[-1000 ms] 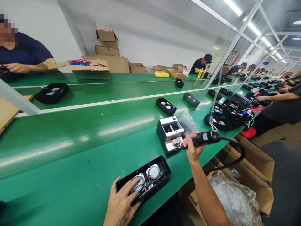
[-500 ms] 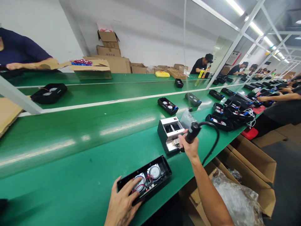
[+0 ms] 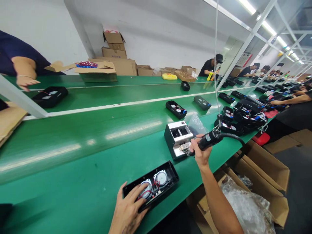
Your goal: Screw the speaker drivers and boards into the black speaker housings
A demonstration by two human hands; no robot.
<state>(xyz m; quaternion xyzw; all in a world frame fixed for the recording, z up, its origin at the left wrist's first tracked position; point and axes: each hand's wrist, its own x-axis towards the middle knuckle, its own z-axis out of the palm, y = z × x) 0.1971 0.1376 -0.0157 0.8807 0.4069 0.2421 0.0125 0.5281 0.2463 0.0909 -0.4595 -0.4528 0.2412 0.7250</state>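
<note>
My left hand [image 3: 128,208] lies spread over an open black speaker housing [image 3: 168,182], its fingers on a round driver [image 3: 146,189] beside a second driver [image 3: 161,178], with red wires between them. My right hand [image 3: 200,153] grips a black corded electric screwdriver [image 3: 210,141]. Its tip sits at the front of a black-and-white boxy unit [image 3: 177,138], close to a metal part [image 3: 183,147] there. I cannot tell whether the tip touches that part, because my fingers partly hide it.
Several black housings and tangled wires lie along the green belt [image 3: 80,156] to the right. Open cardboard boxes with plastic wrap [image 3: 246,208] sit below its near edge. A white frame [image 3: 122,109] separates a second belt, where a co-worker's hand [image 3: 24,81] is at the far left.
The screwdriver has tilted from steeply raised to nearly level, with its tip lowered toward the unit. The co-worker's hand has moved off the far belt's box area. My left hand stays put.
</note>
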